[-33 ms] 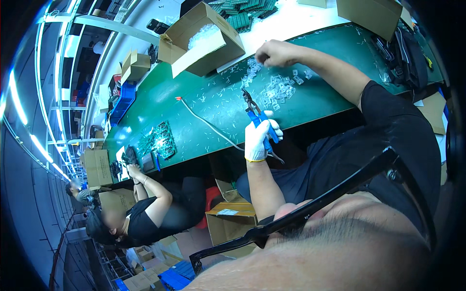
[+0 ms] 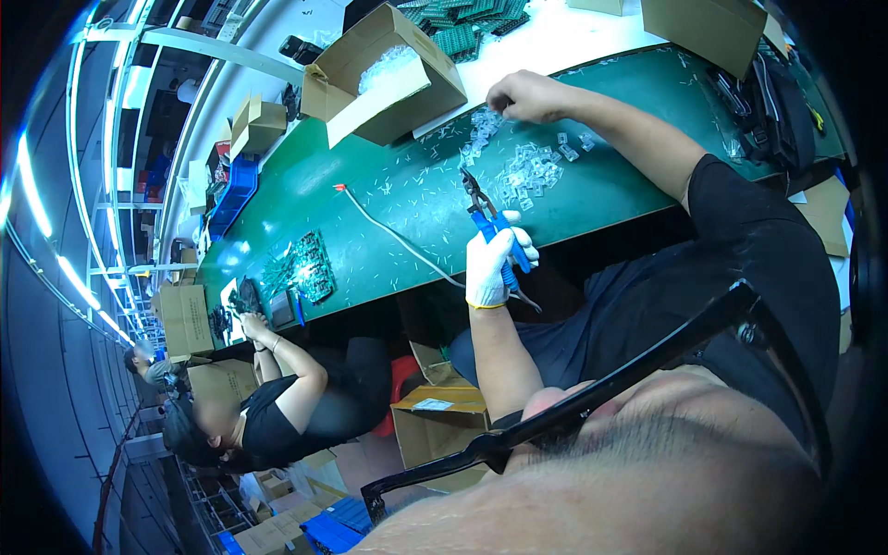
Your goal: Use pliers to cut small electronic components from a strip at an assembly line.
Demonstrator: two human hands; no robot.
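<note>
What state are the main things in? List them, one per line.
Left hand: gloved, closed around the pliers
Pliers: held; jaw opening unclear
Right hand: bare, curled near the clear pieces; contact unclear
Clear pieces: loose, heaped on the table
Cable: lying slightly curved
Cardboard box: open, clear material inside
Green boards: piled

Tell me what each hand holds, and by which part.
The gloved left hand holds the blue-handled pliers by the handles; whether the right hand holds anything cannot be told.
</note>
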